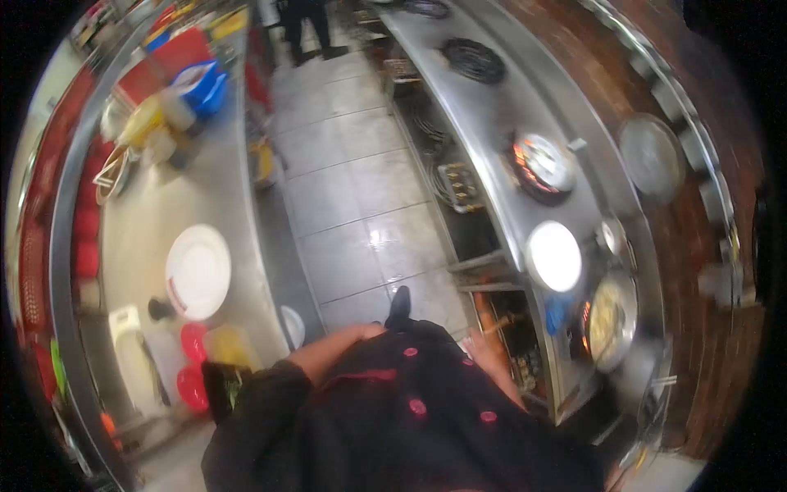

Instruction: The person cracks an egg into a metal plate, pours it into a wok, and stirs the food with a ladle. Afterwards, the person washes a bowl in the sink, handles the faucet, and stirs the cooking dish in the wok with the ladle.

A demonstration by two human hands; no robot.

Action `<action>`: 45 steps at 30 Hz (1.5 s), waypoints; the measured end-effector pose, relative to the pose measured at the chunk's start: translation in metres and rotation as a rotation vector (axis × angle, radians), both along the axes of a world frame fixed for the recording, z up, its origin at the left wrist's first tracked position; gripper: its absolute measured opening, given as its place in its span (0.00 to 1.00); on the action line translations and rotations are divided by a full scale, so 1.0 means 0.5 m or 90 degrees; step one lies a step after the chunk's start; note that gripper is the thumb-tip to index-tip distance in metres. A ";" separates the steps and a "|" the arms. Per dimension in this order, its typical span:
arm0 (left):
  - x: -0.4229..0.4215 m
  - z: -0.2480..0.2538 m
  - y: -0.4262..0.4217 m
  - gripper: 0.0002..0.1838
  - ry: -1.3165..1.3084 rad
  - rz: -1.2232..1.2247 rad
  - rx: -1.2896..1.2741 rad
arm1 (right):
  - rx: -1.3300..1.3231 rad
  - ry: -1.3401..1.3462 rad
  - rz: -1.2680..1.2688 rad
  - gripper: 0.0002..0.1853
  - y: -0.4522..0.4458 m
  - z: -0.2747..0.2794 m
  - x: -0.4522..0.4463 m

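My left hand (368,330) is low at the front of my dark jacket, and its fingers are mostly hidden by the cloth. My right hand (485,351) is at my right side, beside the stove counter. Its fingers look closed, with a small white patch by them, and a thin light-brown stick (502,322) seems to extend from the hand; blur hides what it is. Nearest on that side, a pan (607,321) with pale yellow food sits over a glowing burner, and a white plate (553,256) lies on the counter's edge.
A tiled floor aisle (352,180) runs between two steel counters. The left counter bears white plates (198,272), red bowls (193,389) and a blue container (200,88). Along the right stand a metal-topped lit burner (543,166) and a black grate (474,61). Another person's legs (307,29) are ahead.
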State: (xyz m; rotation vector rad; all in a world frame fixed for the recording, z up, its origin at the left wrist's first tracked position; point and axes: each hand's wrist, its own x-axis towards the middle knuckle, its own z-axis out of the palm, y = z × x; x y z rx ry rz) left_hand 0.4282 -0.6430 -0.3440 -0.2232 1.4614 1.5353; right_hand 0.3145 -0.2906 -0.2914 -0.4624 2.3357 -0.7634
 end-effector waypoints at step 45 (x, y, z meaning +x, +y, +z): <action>-0.593 0.582 -0.432 0.41 0.855 0.252 -0.593 | 0.200 -0.271 -0.205 0.15 -0.093 -0.187 -0.071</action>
